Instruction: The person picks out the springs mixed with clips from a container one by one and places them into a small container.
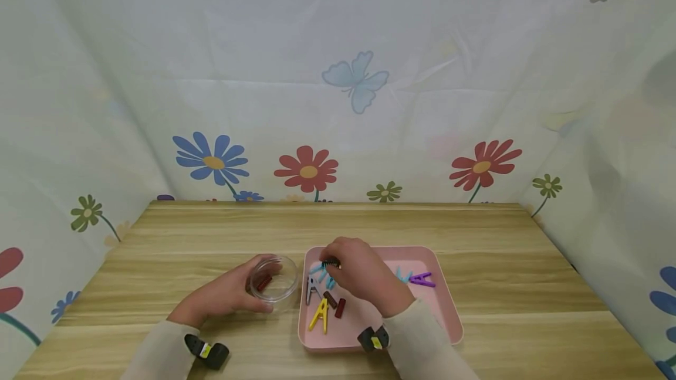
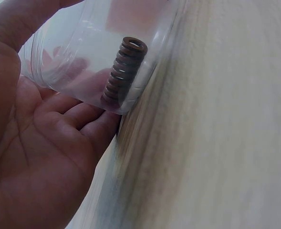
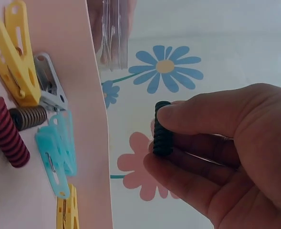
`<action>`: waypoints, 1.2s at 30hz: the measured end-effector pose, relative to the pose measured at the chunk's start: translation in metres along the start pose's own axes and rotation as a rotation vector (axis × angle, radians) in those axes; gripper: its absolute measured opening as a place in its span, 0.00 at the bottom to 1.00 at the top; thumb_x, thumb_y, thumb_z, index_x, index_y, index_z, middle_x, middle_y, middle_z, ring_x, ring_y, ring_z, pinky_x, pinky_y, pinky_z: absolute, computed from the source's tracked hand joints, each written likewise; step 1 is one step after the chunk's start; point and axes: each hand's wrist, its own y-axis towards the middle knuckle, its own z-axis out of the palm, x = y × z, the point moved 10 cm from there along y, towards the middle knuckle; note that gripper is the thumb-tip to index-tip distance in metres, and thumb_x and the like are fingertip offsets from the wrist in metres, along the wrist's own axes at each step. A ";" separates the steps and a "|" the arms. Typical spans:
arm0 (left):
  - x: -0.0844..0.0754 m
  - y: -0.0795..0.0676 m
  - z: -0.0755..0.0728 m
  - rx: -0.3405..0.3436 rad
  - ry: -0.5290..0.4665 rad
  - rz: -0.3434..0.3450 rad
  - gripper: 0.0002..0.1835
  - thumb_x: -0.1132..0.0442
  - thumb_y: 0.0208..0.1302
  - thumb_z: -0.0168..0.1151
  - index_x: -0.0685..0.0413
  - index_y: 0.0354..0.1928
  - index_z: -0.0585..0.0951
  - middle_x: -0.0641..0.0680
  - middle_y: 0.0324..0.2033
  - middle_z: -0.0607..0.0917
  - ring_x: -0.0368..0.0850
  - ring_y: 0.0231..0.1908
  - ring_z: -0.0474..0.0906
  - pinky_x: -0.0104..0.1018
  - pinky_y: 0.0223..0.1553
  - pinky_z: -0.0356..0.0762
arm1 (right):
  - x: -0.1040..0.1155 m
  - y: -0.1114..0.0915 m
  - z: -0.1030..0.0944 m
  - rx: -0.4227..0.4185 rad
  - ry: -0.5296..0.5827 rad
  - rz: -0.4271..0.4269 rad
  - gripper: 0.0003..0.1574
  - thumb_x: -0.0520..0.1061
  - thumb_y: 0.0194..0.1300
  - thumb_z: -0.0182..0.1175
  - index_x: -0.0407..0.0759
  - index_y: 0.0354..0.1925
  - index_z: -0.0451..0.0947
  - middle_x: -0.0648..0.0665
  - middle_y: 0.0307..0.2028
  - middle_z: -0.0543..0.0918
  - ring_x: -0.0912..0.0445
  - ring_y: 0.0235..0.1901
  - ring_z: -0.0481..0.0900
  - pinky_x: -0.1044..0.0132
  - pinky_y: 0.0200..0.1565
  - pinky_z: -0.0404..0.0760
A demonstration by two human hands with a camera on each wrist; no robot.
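My left hand [image 1: 232, 291] grips a clear round plastic jar [image 1: 287, 293] on the table, left of the pink tray [image 1: 455, 318]. Inside the jar a reddish-brown coil spring [image 2: 123, 71] leans against the wall. Above the tray's far left part, my right hand [image 1: 364, 268] pinches a small dark coil spring [image 3: 162, 129] between thumb and fingers, raised over the things below. In the tray lie a dark red spring [image 3: 7, 133] and a brown spring [image 3: 28, 118], close beside a yellow clothespin [image 1: 320, 315] and a grey clothespin [image 1: 310, 289].
Light blue clothespins [image 3: 57, 157] lie at the tray's left side, with another yellow clothespin [image 3: 66, 210] nearby. A purple clothespin [image 1: 422, 279] is at the right, next to a blue one. Behind the wooden table [image 1: 222, 221] hangs a flowered curtain [image 1: 253, 104].
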 end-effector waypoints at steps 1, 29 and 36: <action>0.000 0.000 0.000 0.001 -0.004 0.001 0.47 0.53 0.48 0.77 0.42 0.69 0.60 0.53 0.67 0.71 0.54 0.70 0.62 0.12 0.57 0.58 | 0.002 0.000 0.000 0.001 -0.005 -0.008 0.10 0.45 0.65 0.63 0.48 0.44 0.84 0.51 0.40 0.84 0.59 0.38 0.79 0.67 0.44 0.81; -0.001 0.000 0.000 0.020 -0.041 0.024 0.47 0.55 0.50 0.76 0.43 0.69 0.60 0.54 0.68 0.70 0.55 0.70 0.61 0.13 0.58 0.59 | 0.029 0.000 0.010 -0.005 -0.051 -0.119 0.11 0.46 0.67 0.61 0.50 0.48 0.82 0.53 0.46 0.83 0.60 0.46 0.81 0.64 0.52 0.80; 0.000 0.000 0.000 0.019 -0.032 0.030 0.46 0.54 0.50 0.76 0.42 0.69 0.60 0.54 0.68 0.70 0.55 0.70 0.62 0.13 0.58 0.59 | 0.034 0.000 0.008 -0.022 -0.046 -0.138 0.11 0.46 0.67 0.61 0.50 0.47 0.82 0.53 0.46 0.83 0.60 0.47 0.81 0.65 0.53 0.80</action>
